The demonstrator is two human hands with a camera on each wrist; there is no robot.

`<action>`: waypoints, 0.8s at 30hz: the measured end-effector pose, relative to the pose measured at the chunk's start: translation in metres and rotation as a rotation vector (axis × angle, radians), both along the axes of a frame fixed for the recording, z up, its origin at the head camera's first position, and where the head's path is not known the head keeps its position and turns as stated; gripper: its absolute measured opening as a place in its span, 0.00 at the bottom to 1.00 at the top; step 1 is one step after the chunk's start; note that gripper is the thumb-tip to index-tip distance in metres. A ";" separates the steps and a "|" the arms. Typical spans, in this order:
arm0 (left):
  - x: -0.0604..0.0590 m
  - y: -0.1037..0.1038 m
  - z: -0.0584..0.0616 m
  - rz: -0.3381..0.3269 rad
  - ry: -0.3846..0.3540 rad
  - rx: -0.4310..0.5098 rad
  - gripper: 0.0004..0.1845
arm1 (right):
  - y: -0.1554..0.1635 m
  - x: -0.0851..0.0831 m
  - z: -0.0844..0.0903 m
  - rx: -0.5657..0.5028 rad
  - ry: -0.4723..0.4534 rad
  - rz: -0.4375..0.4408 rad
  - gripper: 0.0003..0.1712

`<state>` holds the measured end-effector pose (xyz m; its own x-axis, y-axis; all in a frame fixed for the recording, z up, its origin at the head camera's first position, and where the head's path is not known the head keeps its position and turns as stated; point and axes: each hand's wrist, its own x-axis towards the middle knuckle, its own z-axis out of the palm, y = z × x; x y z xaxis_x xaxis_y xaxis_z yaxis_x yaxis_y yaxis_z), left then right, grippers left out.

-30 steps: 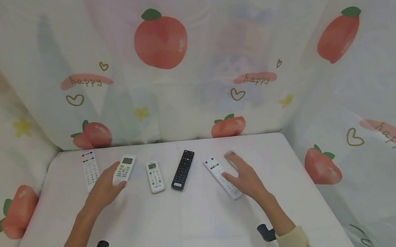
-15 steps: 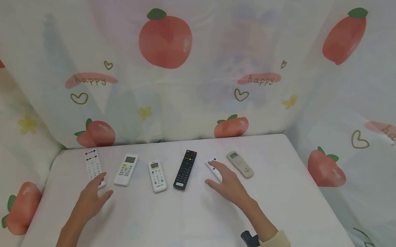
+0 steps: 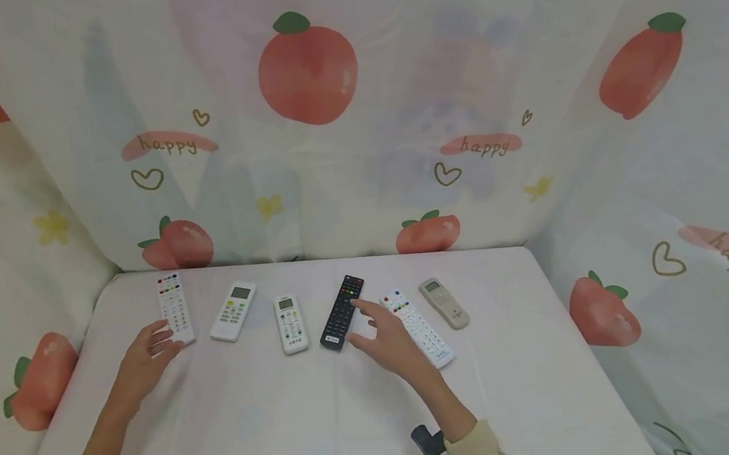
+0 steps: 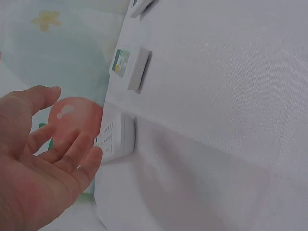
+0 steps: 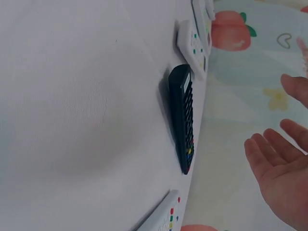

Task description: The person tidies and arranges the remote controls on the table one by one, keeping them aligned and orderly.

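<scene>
Our right hand (image 3: 388, 340), fingers spread and holding nothing, hovers just beside slim black plastic remote (image 3: 342, 311) mid-row; left hand (image 3: 143, 358) relaxed, empty, near far-left white remote (image 3: 173, 307). Best approach remote squarely, grasp long edges.

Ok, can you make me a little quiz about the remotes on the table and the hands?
1. How many remotes lie on the white table?
2. True or false: the right hand is gripping the black remote.
3. The left hand is nearest: A) the leftmost white remote, B) the beige remote, C) the black remote.

Key: 1. Six. 2. False; its fingers are spread beside it, holding nothing. 3. A.
</scene>
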<state>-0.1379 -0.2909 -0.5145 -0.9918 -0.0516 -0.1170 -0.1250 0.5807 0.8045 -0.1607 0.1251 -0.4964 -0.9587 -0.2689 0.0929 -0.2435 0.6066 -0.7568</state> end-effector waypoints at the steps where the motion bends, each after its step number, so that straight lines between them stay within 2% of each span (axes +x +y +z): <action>1: -0.001 -0.002 -0.001 0.007 -0.006 0.014 0.37 | -0.003 0.000 0.000 -0.009 -0.007 0.006 0.35; 5: -0.003 -0.006 -0.001 0.020 -0.030 0.009 0.38 | -0.017 -0.001 -0.001 -0.052 -0.023 0.041 0.35; 12: 0.000 -0.013 -0.006 0.035 -0.100 0.003 0.40 | -0.043 -0.005 -0.001 -0.113 -0.070 0.102 0.35; 20: -0.003 -0.021 -0.009 -0.009 -0.211 0.065 0.42 | -0.073 -0.012 0.002 -0.134 -0.098 0.145 0.34; 24: -0.007 -0.023 -0.008 -0.015 -0.212 0.060 0.42 | -0.087 -0.017 0.004 -0.162 -0.124 0.171 0.34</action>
